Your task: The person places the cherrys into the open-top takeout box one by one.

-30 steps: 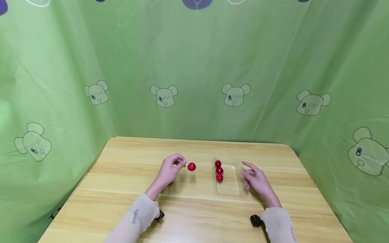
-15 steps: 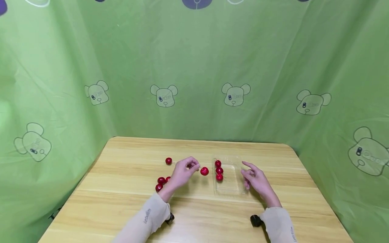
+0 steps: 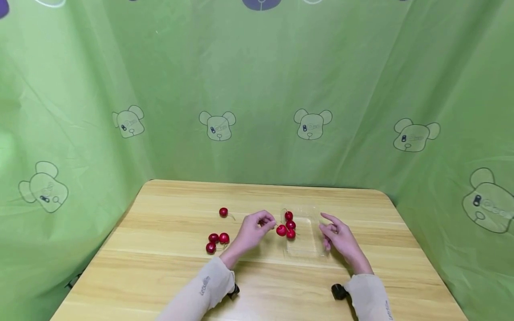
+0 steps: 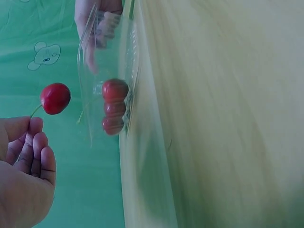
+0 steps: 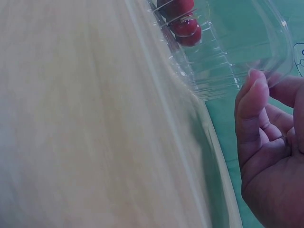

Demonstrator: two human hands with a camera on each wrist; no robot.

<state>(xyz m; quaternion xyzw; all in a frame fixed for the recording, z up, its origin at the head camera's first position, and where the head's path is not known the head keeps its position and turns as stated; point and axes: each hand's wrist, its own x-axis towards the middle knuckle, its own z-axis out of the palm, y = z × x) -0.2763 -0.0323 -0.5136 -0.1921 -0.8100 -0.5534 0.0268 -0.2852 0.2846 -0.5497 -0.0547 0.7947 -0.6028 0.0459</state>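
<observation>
One red cherry [image 3: 281, 230] hangs by its stem [image 4: 35, 110] from the left hand, [image 3: 254, 229] whose thumb and fingertips are pinched together on it; the remaining fingers bend loosely beside them. Just right of this grip, a row of three cherries [image 3: 291, 225] lies inside a clear plastic box, [image 3: 306, 243] along the side nearest the grip. From the head, the held cherry overlaps the box's edge and seems to meet the row; the left wrist view instead shows a clear gap, the held fruit being higher than the row.

Across the box from the grip is the right hand, [image 3: 340, 238] its index finger extended. Its own wrist view brings the fingertips right up against the plastic, but whether they pinch it I cannot tell.

Left of the grip, the head view alone shows three loose cherries [image 3: 213, 238] bunched on the wooden table [image 3: 160, 218] and, farther from the person, a lone cherry [image 3: 223, 212] with its stem angled toward the hand.

The box's rim is hard to make out against the wood. The right wrist view cuts off the box and one cherry at the top; the left wrist view blurs the right hand's fingers behind the plastic.
</observation>
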